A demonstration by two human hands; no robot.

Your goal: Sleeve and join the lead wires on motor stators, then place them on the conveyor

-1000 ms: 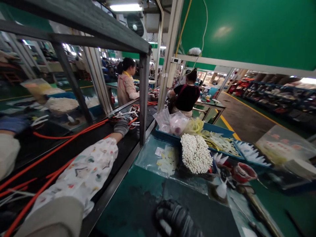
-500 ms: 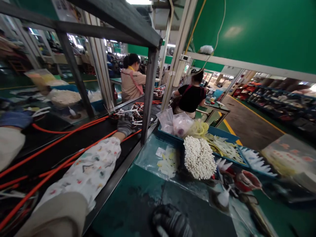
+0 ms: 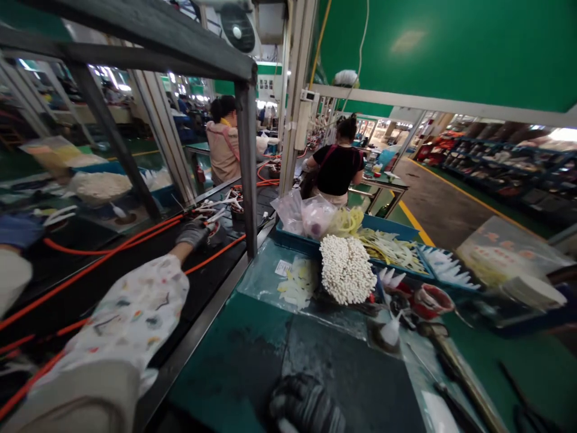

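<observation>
My left hand [image 3: 193, 233], in a grey glove, reaches over the dark conveyor belt [image 3: 225, 248]. Its fingers are closed at the rim of a motor stator [image 3: 215, 228] with copper windings and white leads. Just beyond stands another stator [image 3: 237, 207] with white leads. At the bottom edge of the view, my right hand [image 3: 309, 403] rests curled over the dark mat [image 3: 347, 355] in a striped grey glove. A pale bit shows beneath its fingers, but what it is stays unclear.
Orange hoses [image 3: 117, 251] run along the belt. A metal frame post [image 3: 246, 168] rises beside it. On the bench sit a bundle of white tubes [image 3: 347, 269], blue trays [image 3: 401, 231] and a white-tipped bottle [image 3: 391, 329]. Another person's blue-gloved hand [image 3: 20, 231] is at far left.
My left hand has moved back along the belt towards me, with the stator at its fingers, away from the other stator. My right hand stays curled on the mat. The view has shifted slightly.
</observation>
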